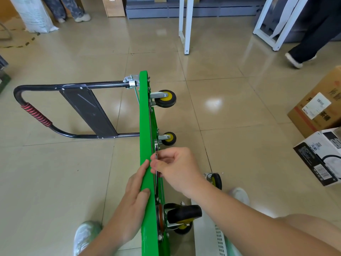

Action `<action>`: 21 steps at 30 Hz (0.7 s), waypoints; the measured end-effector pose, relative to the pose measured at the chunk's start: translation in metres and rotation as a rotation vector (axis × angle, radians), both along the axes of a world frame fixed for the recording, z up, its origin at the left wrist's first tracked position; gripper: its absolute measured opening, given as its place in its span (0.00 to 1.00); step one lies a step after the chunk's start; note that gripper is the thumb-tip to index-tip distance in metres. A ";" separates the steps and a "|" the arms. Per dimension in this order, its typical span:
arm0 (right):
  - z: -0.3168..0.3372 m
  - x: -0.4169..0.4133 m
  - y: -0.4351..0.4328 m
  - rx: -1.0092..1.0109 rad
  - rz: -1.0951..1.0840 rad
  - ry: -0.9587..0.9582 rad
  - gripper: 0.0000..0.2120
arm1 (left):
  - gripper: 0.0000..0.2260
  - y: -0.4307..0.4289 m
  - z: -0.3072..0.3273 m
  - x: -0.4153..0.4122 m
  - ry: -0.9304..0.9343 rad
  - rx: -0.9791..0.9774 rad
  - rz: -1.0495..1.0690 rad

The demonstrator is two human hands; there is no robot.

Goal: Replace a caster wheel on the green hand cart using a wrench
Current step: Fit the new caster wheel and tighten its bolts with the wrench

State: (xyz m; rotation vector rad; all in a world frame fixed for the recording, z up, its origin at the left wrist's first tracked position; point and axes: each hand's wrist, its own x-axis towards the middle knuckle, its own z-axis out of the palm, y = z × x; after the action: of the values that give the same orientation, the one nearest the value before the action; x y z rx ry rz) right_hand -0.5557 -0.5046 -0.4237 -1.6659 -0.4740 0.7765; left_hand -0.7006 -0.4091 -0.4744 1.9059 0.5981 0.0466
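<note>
Green cart (pixel 145 126) stands on its long edge on tiled floor (pixel 230 117), wheels facing right. L hand (pixel 135 193) lies flat vs deck side, fingers straight, thumb on top edge. R hand (pixel 173 167) has fingers curled, pinching thin wrench (pixel 156 153) at cart's underside, just beside that edge. Loose caster (pixel 215 180) on floor near R wrist.

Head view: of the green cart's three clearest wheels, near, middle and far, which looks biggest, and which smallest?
1. Near wheel, though closeness to the camera enlarges it.
2. Far wheel.
3. Middle wheel.
</note>
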 end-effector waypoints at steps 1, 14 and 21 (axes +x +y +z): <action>0.000 0.000 0.000 0.003 -0.002 -0.004 0.09 | 0.29 0.000 0.000 0.001 0.000 0.004 -0.001; 0.003 0.003 0.006 -0.059 -0.044 -0.118 0.12 | 0.27 -0.002 -0.001 0.004 -0.023 -0.040 0.010; 0.003 0.008 0.012 -0.122 -0.049 -0.107 0.08 | 0.30 -0.003 0.000 0.005 -0.033 -0.056 0.006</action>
State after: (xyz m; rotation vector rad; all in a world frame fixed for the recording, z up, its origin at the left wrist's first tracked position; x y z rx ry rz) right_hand -0.5473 -0.4923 -0.4209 -1.8327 -0.4667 0.6937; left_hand -0.6957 -0.4117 -0.4748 1.8459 0.5768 0.0641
